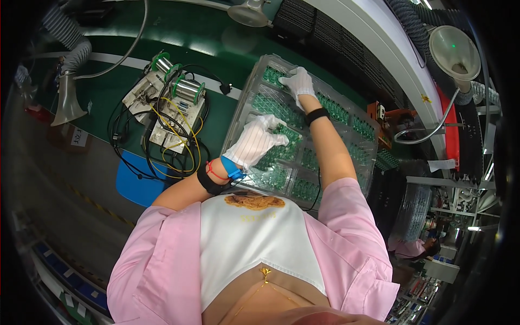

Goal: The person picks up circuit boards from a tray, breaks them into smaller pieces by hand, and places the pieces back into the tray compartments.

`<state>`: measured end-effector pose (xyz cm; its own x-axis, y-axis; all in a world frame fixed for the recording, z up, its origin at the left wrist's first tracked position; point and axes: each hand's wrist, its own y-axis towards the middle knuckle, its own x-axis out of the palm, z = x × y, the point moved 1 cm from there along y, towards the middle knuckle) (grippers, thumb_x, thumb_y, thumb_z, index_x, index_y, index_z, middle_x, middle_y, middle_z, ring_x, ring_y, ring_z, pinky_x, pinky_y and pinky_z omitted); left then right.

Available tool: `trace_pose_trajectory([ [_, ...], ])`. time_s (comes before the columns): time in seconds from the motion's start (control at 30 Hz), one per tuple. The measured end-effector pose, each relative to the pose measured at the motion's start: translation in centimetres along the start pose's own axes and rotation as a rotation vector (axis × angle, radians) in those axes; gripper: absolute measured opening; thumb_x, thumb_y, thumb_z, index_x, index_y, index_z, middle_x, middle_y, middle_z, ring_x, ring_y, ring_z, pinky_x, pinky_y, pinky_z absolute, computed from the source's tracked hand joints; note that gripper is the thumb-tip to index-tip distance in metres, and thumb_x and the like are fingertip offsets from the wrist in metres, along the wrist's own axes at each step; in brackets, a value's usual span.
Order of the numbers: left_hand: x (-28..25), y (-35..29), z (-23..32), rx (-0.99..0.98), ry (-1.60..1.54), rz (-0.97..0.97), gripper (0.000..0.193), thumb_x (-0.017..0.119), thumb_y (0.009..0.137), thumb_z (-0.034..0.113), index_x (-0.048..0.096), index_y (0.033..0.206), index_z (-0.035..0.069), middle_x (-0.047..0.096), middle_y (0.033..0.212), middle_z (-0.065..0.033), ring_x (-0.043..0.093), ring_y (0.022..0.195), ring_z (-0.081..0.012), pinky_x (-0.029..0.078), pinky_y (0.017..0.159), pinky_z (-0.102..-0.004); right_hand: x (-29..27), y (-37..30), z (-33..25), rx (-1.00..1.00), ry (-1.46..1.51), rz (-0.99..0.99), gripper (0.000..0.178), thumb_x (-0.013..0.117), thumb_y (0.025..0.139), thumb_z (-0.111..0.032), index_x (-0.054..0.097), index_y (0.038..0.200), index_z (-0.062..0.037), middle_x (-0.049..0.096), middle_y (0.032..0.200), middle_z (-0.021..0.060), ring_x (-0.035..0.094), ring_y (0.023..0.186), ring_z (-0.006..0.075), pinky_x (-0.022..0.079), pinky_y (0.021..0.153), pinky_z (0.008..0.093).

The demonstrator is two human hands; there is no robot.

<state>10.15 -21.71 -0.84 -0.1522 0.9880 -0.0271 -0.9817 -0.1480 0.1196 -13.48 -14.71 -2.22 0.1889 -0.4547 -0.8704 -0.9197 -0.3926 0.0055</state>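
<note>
A clear plastic tray (234, 125) with several compartments lies on the bench, filled with rows of small green circuit boards (335, 108). My left hand (252, 143), in a white striped glove, is at the tray's near left part. Its thumb and fingers close around a small bunch of green circuit boards (288, 132). Farther off, my right hand (299, 84), gloved too, reaches down to the far left compartment. Those fingers are bent together against the boards there, and whatever lies between them is hidden. Black bands circle both wrists; a blue strap (233, 169) is on the left one.
Left of the tray stand soldering fixtures (162, 116) with solder wire spools (187, 88) and tangled cables. Fume funnels (454, 51) hang at both sides. A blue stool (138, 181) is below the bench edge. Another person (417, 248) sits far right.
</note>
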Motion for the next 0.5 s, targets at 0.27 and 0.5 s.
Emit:
trace_pose_trajectory([
  [0.27, -0.9, -0.5, 3.9, -0.068, 0.163, 0.287, 0.022, 0.07, 0.078, 0.012, 0.056, 0.09, 0.0, 0.058, 0.086, -0.0089, 0.056, 0.081, -0.0152, 0.046, 0.068, -0.0286, -7.8, -10.7, -6.2, -0.828, -0.004, -0.505, 0.03, 0.058, 0.086, -0.032, 0.062, 0.09, -0.0023, 0.058, 0.074, 0.0143, 0.059, 0.073, 0.0301, 0.046, 0.068, 0.0392],
  [0.5, -0.7, -0.2, 1.8, 0.481, 0.496, 0.116, 0.018, 0.068, 0.078, 0.013, 0.063, 0.094, 0.009, 0.056, 0.084, -0.0102, 0.056, 0.078, -0.0239, 0.047, 0.069, -0.0348, -10.0, -12.8, -5.8, -1.174, -0.112, -0.187, 0.023, 0.056, 0.086, -0.027, 0.058, 0.082, -0.0042, 0.052, 0.068, 0.0101, 0.054, 0.065, 0.0272, 0.045, 0.06, 0.0357],
])
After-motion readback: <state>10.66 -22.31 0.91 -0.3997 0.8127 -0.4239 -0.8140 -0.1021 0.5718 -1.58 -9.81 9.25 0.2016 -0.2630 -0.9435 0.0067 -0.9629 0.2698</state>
